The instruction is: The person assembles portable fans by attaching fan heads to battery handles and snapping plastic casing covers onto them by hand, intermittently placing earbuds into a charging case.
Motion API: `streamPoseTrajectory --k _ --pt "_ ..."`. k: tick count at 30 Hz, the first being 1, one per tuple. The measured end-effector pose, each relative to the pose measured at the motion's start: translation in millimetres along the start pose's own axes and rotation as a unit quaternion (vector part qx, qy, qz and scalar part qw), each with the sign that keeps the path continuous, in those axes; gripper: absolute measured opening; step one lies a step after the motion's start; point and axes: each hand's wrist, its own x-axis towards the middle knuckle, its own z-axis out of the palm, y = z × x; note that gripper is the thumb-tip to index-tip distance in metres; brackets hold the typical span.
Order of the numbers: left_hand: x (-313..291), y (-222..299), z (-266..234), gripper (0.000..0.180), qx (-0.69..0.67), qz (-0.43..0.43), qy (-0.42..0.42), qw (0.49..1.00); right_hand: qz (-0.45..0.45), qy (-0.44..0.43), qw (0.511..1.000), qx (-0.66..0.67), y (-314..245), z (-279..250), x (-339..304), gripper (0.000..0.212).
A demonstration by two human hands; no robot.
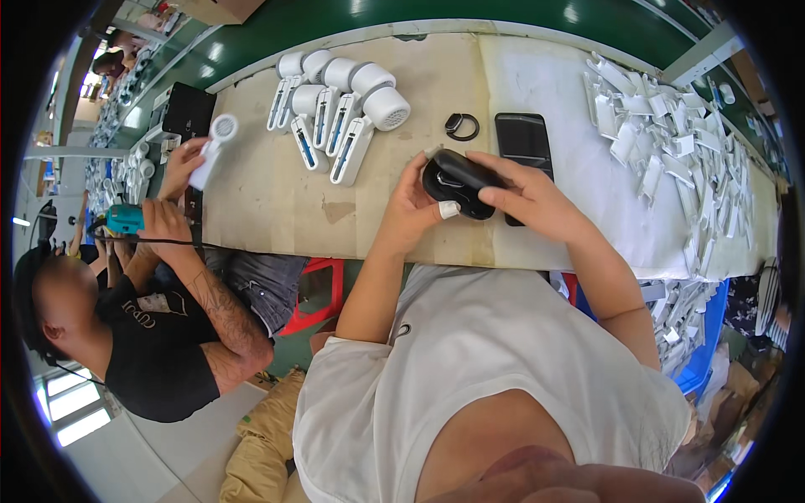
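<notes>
A black rounded case [444, 189], parted like a clamshell with a dark glossy inside, is held over the near middle of the table. My left hand [411, 205] grips it from the left, with white wraps on the thumb and a fingertip. From the right, my right hand [535, 199] has its fingers on the upper black part and the thumb against the edge. What lies inside the case I cannot make out. A black phone-like slab [521, 138] lies partly behind my right hand. Beyond the case is a black wrist band [462, 127].
White round-headed devices [335, 109] with opened handles are grouped at the table's back left. White plastic shell parts [662, 142] cover its right side. At left a co-worker [159, 335] holds a white device [214, 151] and a teal power driver [126, 219]. A blue bin [704, 352] stands below right.
</notes>
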Motion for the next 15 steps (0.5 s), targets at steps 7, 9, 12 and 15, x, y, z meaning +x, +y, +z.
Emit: streamPoseTrajectory --k 7,9,12,15 --pt "-2.6 9.4 15.5 0.093 -0.056 -0.037 0.0 0.998 -0.007 0.068 0.998 0.018 5.9 -14.0 21.8 0.037" --pt "-5.2 8.3 14.9 0.094 -0.078 -0.041 0.025 0.996 -0.014 0.044 0.999 0.011 5.8 -15.5 29.4 0.037" --pt "-8.6 4.7 11.9 0.094 -0.088 -0.025 0.033 0.995 -0.08 0.088 0.989 -0.088 10.7 -27.9 42.6 0.031" --pt "-11.8 -0.1 8.3 0.092 -0.085 -0.009 0.045 0.995 -0.146 0.17 0.908 -0.353 17.2 -34.7 56.0 0.027"
